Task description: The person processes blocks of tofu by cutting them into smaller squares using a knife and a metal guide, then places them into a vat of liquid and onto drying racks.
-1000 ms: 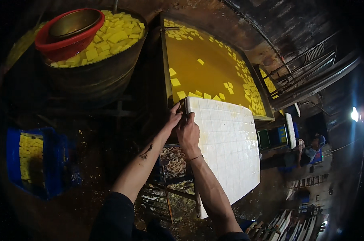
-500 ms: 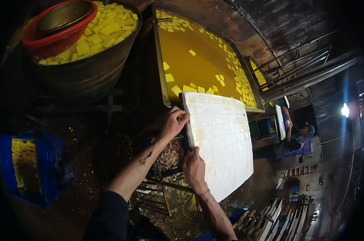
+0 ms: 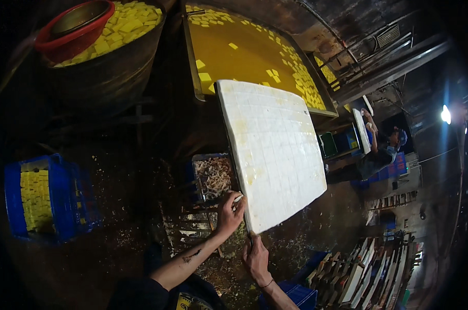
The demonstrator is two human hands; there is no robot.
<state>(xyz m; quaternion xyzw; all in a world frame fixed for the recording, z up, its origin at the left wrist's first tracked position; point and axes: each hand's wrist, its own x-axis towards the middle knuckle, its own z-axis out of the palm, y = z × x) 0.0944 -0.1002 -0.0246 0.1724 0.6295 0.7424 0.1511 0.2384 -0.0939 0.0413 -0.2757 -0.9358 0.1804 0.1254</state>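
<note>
A big white slab of tofu [image 3: 275,155], scored into squares, lies on a thin dark-edged board [image 3: 225,126] tilted in front of me. My left hand [image 3: 229,216] is at the board's left edge, toward the near corner, its fingers pinched on a small white tofu scrap [image 3: 238,198]. My right hand [image 3: 256,260] is closed around the board at its near corner, with the thumb uppermost. Most of the board is hidden under the slab.
Yellow tofu pieces float in a large vat [image 3: 239,51] ahead. A barrel [image 3: 105,77] of yellow pieces holds a red basin [image 3: 71,39]. Blue crates [image 3: 63,196] stand left; a scrap bin [image 3: 213,175] sits below. A co-worker [image 3: 381,155] stands right, near stacked boards [image 3: 368,274].
Both hands are lower in view. My left hand has slid along the slab's edge to the near corner. My right hand still grips the board's corner, and more of the scrap bin shows.
</note>
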